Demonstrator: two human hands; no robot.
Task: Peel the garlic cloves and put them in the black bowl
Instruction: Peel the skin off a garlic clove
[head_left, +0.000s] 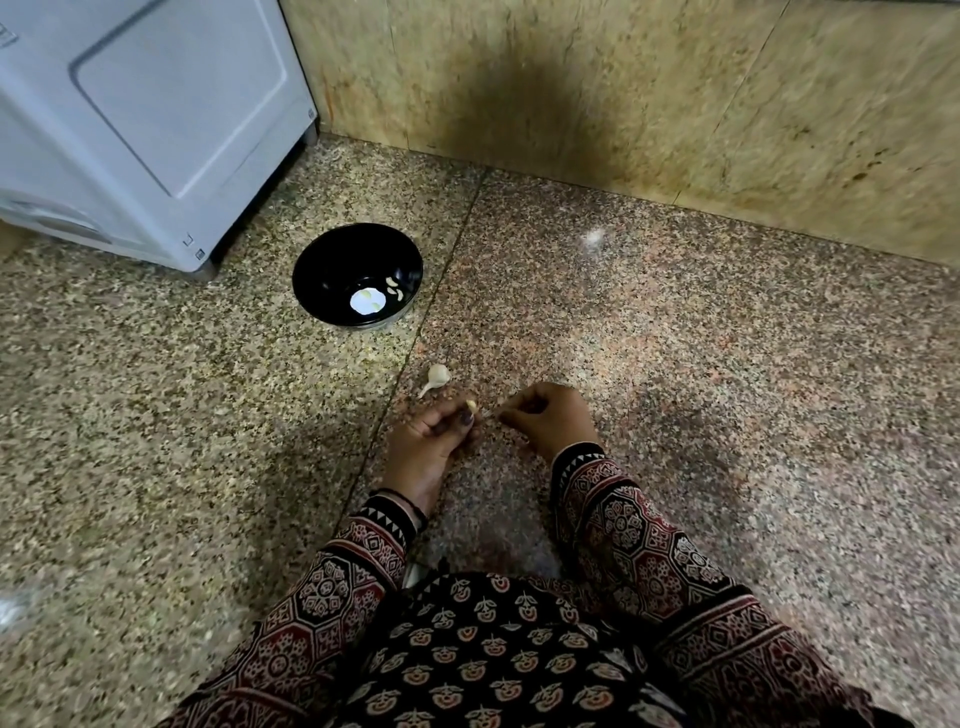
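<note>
- Currently the leftmost thing is a pale grey boxy appliance (145, 104). It stands at the far left corner of the speckled polished stone floor (675, 338), where the floor meets the beige marbled wall (623, 93).
- Just beside the appliance's near corner, the round glossy black bowl (322, 270) sits upright on the floor.
- A few pale peeled garlic cloves (392, 289) lie against the bowl's right inner wall, next to a bright white round patch. Whether that patch is glare or a label I cannot tell.
- Right of the bowl and nearer the person, beside the floor's seam line, lies a small white papery garlic piece with a stalk (436, 376). It is apart from the bowl and near the fingertips of the left hand.
- The left hand (431, 434) hovers low over the floor with its fingers curled. Thumb and fingertips pinch a small yellowish garlic clove (470, 404).
- The right hand (545, 415) is close beside it, fingers curled tight. They nip a thin pale strip of skin (491, 413) that runs back to the clove.
- The step in hand looks like the peeling itself, with the skin partly drawn off and the clove not yet bare.
- The next move probably calls for a steady pull away from the clove while the left pinch holds firm.
- After that comes a reach forward and left to drop the clove into the bowl, which is well apart from the hands.
- The papery piece on the floor seems to be what is left to peel.
</note>
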